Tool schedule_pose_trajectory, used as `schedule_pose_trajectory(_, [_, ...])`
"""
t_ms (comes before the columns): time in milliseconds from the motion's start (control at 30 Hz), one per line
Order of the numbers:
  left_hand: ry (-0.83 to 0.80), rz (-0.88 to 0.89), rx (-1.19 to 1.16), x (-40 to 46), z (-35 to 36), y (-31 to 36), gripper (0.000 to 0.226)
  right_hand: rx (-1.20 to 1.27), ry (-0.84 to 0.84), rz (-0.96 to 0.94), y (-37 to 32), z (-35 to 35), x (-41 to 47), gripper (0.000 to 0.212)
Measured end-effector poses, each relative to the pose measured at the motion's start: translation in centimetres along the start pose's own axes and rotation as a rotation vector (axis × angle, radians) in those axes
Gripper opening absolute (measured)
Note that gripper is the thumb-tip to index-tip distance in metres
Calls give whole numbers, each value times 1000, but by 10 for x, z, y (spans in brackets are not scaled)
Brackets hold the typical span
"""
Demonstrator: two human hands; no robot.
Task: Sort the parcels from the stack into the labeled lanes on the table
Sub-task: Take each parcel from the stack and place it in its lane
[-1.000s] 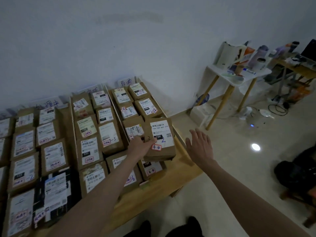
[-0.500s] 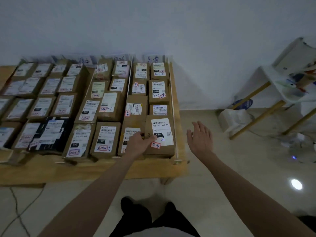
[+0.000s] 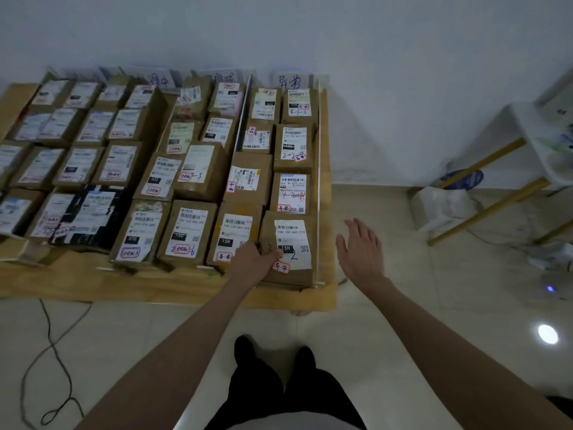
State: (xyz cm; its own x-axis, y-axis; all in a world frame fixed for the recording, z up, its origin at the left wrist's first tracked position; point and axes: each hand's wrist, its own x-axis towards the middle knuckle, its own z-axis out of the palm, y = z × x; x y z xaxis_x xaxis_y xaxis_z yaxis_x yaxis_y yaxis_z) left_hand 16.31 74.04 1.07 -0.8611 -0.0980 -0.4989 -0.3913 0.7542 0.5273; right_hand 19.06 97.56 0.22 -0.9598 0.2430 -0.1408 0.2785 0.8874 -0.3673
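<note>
A brown cardboard parcel (image 3: 291, 243) with a white shipping label marked 15H and a handwritten 2 lies at the front of the rightmost lane on the low wooden table (image 3: 173, 287). My left hand (image 3: 254, 259) grips its near left corner, thumb on the top face. My right hand (image 3: 361, 252) hovers open beside the table's right edge, fingers straight, touching nothing. Several other labelled parcels fill the lanes behind and to the left. A paper lane sign (image 3: 290, 82) stands against the wall at the back of this lane.
White divider strips (image 3: 317, 181) separate the lanes. A black cable (image 3: 49, 352) runs over the tiled floor at the left. A white side table with wooden legs (image 3: 496, 187) stands at the right, a bag (image 3: 443, 206) beneath it. My feet (image 3: 273, 358) are near the table's front edge.
The parcel came down from a raised, carried position into the front of the rightmost lane. The camera turned left and downward; both hands kept their places beside the parcel.
</note>
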Motion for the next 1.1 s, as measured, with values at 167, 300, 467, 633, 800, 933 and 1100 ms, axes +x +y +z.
schedule_pose_trajectory(167, [46, 21, 122, 4, 11, 9, 63, 7, -11, 15, 5, 1, 1, 48])
schedule_pose_trajectory(300, [81, 30, 253, 6, 20, 14, 75, 19, -10, 24, 5, 1, 1, 47])
schedule_pose_trajectory(467, [99, 38, 325, 8, 28, 14, 75, 19, -53, 0, -4, 6, -1, 45])
schedule_pose_trajectory(633, [108, 121, 329, 9, 18, 5, 68, 32, -122, -88, -30, 15, -10, 43])
schedule_pose_trajectory(800, [110, 264, 409, 19, -9, -37, 71, 6, -258, -174, -59, 42, -16, 77])
schedule_pose_trajectory(933, [75, 325, 485, 25, -21, -69, 71, -217, -366, -208, -77, 65, -23, 118])
schedule_pose_trajectory(1100, [55, 365, 472, 30, -27, -75, 66, -289, -360, -194, -87, 70, -13, 119])
